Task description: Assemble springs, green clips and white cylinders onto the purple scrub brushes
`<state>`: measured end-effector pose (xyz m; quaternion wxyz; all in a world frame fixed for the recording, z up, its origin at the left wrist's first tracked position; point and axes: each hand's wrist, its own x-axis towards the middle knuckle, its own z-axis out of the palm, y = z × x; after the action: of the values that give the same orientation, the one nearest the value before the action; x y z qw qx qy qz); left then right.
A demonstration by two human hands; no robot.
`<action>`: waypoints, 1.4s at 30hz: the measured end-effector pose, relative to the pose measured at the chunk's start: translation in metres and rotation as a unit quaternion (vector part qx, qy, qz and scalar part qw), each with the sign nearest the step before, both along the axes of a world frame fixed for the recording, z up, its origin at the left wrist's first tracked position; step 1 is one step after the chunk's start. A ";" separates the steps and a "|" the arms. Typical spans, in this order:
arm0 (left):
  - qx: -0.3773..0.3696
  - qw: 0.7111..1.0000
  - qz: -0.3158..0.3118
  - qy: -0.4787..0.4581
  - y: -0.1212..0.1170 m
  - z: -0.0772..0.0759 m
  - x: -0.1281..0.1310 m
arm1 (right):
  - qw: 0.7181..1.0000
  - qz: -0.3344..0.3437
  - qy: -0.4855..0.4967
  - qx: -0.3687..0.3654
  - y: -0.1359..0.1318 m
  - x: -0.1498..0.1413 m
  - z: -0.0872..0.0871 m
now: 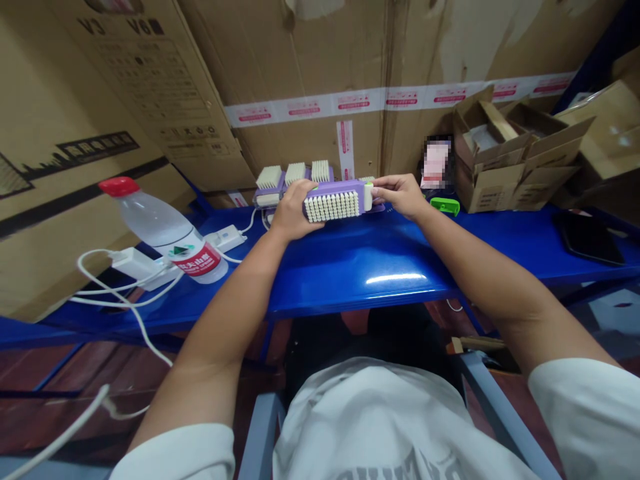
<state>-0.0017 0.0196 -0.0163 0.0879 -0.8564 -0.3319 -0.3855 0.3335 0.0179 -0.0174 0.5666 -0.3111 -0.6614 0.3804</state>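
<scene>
A purple block with rows of cream bristle-like tufts (pixel 333 207) is held up over the blue table, its tufted face turned toward me. My left hand (pixel 296 212) is closed around its left end. At the right end, the thumb and fingers of my right hand (pixel 401 193) pinch a small cream end piece (pixel 369 197) with a bit of green above it. Whether that piece is fixed to the block I cannot tell. Behind my left hand stand several similar purple blocks with cream tops (pixel 270 177). A bright green plastic part (pixel 445 206) lies to the right of my right hand.
A red-capped bottle (pixel 197 250) leans at the left among white cables and a white power strip (pixel 137 265). Open small cartons (pixel 495 183) stand at the right, near a dark flat device (pixel 590 237). Large cardboard boxes (pixel 310 60) wall off the back of the blue table (pixel 345 267).
</scene>
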 end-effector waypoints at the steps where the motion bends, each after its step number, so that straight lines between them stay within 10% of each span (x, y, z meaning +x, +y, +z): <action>1: 0.001 1.000 -0.002 0.001 0.000 0.000 0.000 | 1.000 0.001 -0.001 -0.001 0.000 0.000 0.000; 42: 0.012 1.000 -0.002 0.028 0.004 -0.005 -0.004 | 1.000 0.012 -0.002 -0.014 -0.007 -0.003 0.002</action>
<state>-0.0055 0.0236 -0.0213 0.1069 -0.8664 -0.3231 -0.3655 0.3302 0.0108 -0.0150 0.5565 -0.3119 -0.6606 0.3958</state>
